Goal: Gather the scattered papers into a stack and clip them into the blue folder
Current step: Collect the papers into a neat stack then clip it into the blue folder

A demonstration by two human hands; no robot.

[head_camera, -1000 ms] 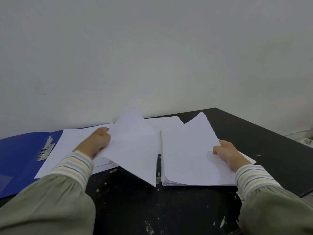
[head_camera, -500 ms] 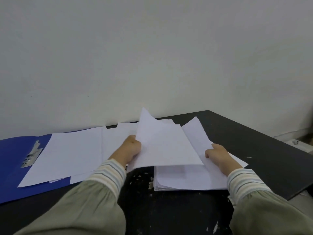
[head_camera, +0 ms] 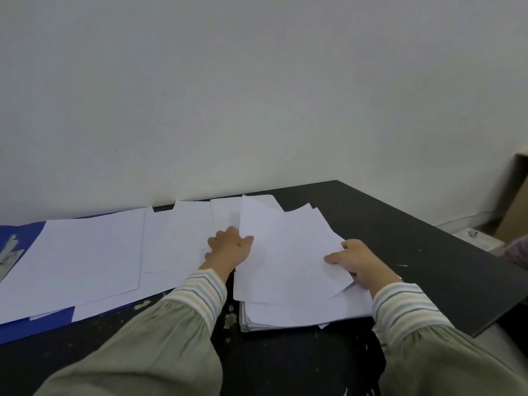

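A blue folder (head_camera: 25,331) lies open at the table's left, its metal clip (head_camera: 8,250) at the far left edge. Several loose white sheets (head_camera: 85,261) spread over it and toward the middle. A thick paper stack (head_camera: 300,314) sits in front of me at the centre right. On it lies a top sheet (head_camera: 285,252), slightly askew. My left hand (head_camera: 228,250) holds that sheet's left edge, thumb on the paper. My right hand (head_camera: 358,262) pinches its right edge, thumb on top and fingers beneath.
The black table (head_camera: 414,252) is scuffed with white paint marks and ends in a corner at the right. A white wall stands right behind it. A brown box (head_camera: 514,201) and a white fitting (head_camera: 474,234) are on the floor beyond the right edge.
My left hand has carried a loose sheet rightward from the pile beside the folder and lowered it onto the stack. My right hand has taken hold of its right edge.
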